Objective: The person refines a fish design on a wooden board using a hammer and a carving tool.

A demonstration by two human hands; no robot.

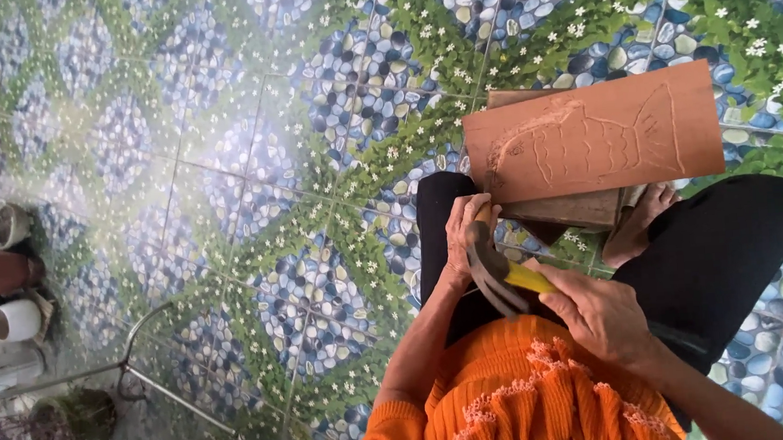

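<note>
While right hand (596,312) grips one yellow-handled hammer (494,273), left hand (467,233) pinches one chisel (482,213) against one fish-carved board (595,135).

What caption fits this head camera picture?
Left hand steadies a chisel, right hand swings a hammer beside a fish-carved board.

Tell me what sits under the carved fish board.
The carved fish board rests on a darker wooden block, itself over the patterned floor tiles. The block's middle and its supports are covered.

Claw hammer (496,272), yellow handle, dark head raised near reddish wooden board (595,135) bearing carved fish outline, propped flat on block.
</note>
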